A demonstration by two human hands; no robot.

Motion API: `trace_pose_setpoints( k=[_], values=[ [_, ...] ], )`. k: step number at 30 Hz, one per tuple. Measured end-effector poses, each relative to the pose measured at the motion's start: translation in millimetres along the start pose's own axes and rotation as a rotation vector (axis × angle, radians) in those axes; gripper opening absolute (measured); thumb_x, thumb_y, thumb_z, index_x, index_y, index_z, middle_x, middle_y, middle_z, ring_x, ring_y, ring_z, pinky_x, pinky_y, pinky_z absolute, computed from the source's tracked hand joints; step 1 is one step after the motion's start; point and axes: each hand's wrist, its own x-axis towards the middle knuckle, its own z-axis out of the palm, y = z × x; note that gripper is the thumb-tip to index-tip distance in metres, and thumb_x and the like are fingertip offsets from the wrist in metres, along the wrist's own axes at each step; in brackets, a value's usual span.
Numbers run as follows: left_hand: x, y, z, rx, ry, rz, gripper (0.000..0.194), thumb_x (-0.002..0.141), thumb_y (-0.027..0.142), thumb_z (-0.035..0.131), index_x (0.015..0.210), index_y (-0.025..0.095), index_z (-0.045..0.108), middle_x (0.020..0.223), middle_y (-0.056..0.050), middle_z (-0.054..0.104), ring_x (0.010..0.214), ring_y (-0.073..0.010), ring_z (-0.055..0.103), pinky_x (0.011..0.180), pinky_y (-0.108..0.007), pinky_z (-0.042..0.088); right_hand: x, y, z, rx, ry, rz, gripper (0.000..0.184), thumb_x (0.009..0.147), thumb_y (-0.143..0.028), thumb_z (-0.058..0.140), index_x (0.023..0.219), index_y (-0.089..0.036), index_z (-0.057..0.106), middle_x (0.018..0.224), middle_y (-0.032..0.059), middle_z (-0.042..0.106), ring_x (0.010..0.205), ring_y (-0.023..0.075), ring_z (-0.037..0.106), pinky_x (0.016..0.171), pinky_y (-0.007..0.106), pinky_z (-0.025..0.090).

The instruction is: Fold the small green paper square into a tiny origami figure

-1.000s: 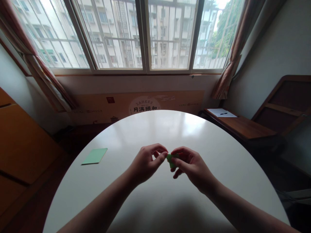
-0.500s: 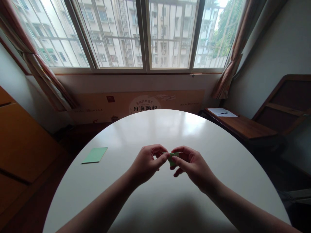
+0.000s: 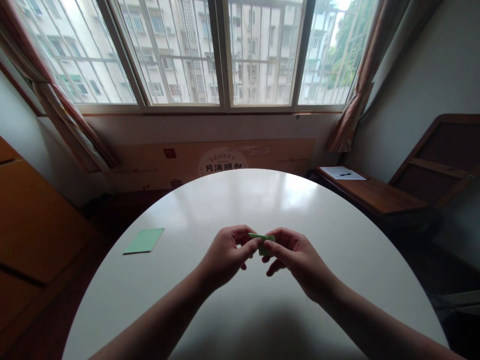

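A small folded piece of green paper (image 3: pixel 267 248) is held above the table between both hands. My left hand (image 3: pixel 231 252) pinches its left side between thumb and fingers. On the other side, my right hand (image 3: pixel 294 252) grips it with the thumb in front and the fingers behind. The fingertips cover part of the paper, so its full shape is hidden. A stack of light green square paper (image 3: pixel 144 241) lies flat on the table, well to the left of my left hand.
The round white table (image 3: pixel 240 200) fills the foreground, glossy under the window light. Beyond its right edge stands a wooden chair (image 3: pixel 375 192) with a white sheet (image 3: pixel 339 173) and a pen on it. A printed carton panel (image 3: pixel 150 160) leans below the window.
The paper's upper edge now shows as a thin green strip reaching left over my left fingertips. Both hands keep nearly the same place and hold.
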Motion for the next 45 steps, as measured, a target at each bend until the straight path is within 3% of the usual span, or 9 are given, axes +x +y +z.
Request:
trace_pose_setpoints(
  k=[14, 21, 33, 45],
  values=[
    [2.1, -1.9, 1.0, -0.071, 0.075, -0.031, 0.022, 0.084, 0.033, 0.064, 0.078, 0.012, 0.064, 0.062, 0.0, 0.058, 0.054, -0.0112, 0.055, 0.04, -0.018, 0.047, 2.6, -1.8, 2.0, -0.019, -0.015, 0.081, 0.028, 0.077, -0.039, 0.078, 0.088, -0.014, 0.072, 0.075, 0.0049, 0.066, 0.065, 0.0164, 0.062, 0.05, 0.027, 0.055],
    [1.0, -2.0, 1.9, -0.106, 0.013, -0.041, 0.026, 0.082, 0.037, 0.069, 0.08, 0.011, 0.067, 0.065, -0.003, 0.063, 0.061, -0.0136, 0.057, 0.04, -0.017, 0.046, 1.1, -0.1, 1.5, -0.011, -0.032, 0.083, 0.026, 0.078, -0.039, 0.076, 0.083, -0.014, 0.071, 0.074, 0.0048, 0.067, 0.062, 0.0154, 0.062, 0.052, 0.027, 0.055],
    [2.9, 1.6, 1.2, -0.206, 0.059, -0.153, 0.029, 0.074, 0.039, 0.076, 0.069, 0.012, 0.065, 0.057, -0.001, 0.057, 0.055, -0.0108, 0.05, 0.039, -0.016, 0.041, 3.6, 4.0, -2.6, -0.149, -0.037, 0.064, 0.03, 0.081, -0.044, 0.075, 0.084, -0.014, 0.068, 0.075, 0.0048, 0.067, 0.063, 0.0148, 0.06, 0.048, 0.022, 0.047],
    [4.7, -3.7, 0.9, -0.359, 0.05, -0.228, 0.03, 0.074, 0.038, 0.076, 0.065, 0.013, 0.062, 0.053, 0.003, 0.049, 0.046, -0.0078, 0.042, 0.038, -0.017, 0.035, 3.2, -1.2, -1.4, -0.001, -0.07, 0.164, 0.022, 0.077, -0.035, 0.073, 0.074, -0.015, 0.065, 0.069, 0.0037, 0.066, 0.059, 0.0144, 0.059, 0.045, 0.022, 0.046]
  ],
)
